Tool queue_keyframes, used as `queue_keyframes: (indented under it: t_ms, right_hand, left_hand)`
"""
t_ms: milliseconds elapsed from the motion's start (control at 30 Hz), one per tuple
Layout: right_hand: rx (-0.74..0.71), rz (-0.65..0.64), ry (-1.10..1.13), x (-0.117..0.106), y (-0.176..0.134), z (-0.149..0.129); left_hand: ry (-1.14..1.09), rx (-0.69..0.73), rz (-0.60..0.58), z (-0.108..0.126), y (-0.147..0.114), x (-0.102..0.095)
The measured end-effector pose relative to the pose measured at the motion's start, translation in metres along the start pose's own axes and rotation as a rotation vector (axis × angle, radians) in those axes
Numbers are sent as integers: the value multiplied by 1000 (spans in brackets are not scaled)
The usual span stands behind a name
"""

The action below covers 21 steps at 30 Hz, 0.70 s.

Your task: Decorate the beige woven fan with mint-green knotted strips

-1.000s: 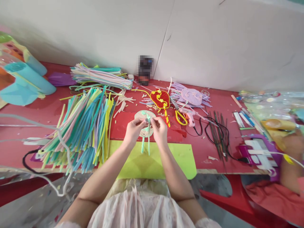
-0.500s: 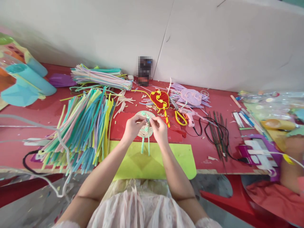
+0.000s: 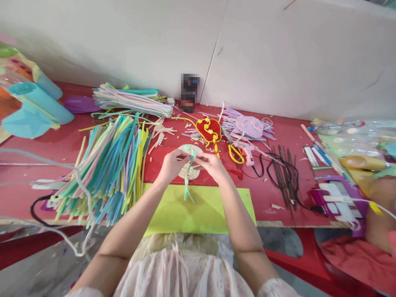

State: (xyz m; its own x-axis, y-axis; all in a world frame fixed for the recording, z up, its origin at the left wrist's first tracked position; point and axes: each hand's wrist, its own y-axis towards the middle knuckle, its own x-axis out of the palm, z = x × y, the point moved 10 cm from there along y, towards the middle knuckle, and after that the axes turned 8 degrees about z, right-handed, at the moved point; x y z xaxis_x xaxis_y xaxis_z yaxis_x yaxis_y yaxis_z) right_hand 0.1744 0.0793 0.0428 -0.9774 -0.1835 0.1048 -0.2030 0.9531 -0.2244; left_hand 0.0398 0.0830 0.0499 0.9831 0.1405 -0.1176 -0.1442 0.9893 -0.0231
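Beneath my fingers lies a pale round disc (image 3: pixel 192 175) of coiled pipe cleaners with mint-green trim, a green handle hanging from its near edge. My left hand (image 3: pixel 173 165) pinches a mint-green pipe cleaner (image 3: pixel 191 158) over the disc. On the other side, my right hand (image 3: pixel 213 166) has thumb and forefinger closed on the same pipe cleaner, close to the left fingertips. Fingers cover part of the disc. Just beyond, a red fan-shaped piece (image 3: pixel 208 130) edged in yellow rests on the table, with yellow-handled scissors (image 3: pixel 235 154) to its right.
Bundles of coloured pipe cleaners (image 3: pixel 108 165) spread on the left. A pink glue gun (image 3: pixel 248 156) trails a black cord on the right, near dark thin sticks (image 3: pixel 286 173). A lime-green sheet (image 3: pixel 201 212) lines the front edge. Someone's arm (image 3: pixel 382 206) shows at far right.
My right hand has turned and shifted slightly right, its fingers now reaching more sideways. The loose green strand below has swung left across the handle. My left hand has barely moved.
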Motion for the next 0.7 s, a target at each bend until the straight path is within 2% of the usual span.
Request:
queue_keyframes:
  t_ms: [100,300,433,567,700]
  right_hand:
    - [-6,19,-9,-3,2,-1]
    - [5,106,37,-17,5,0]
    - [-32,169,29,-28,5,-3]
    - [-123,198,-87,-33,4,-17]
    - [-164,206,-120,-32,1,-30]
  left_hand:
    - [-11,-4,3,1,0,0]
    - [-336,-178,-3,-19,1,-8]
    - [-346,-226,-5,-35,-4,-15]
    - [-356,-271,-99,-41,-15,0]
    - [-339,-255,-193,-29,-25,21]
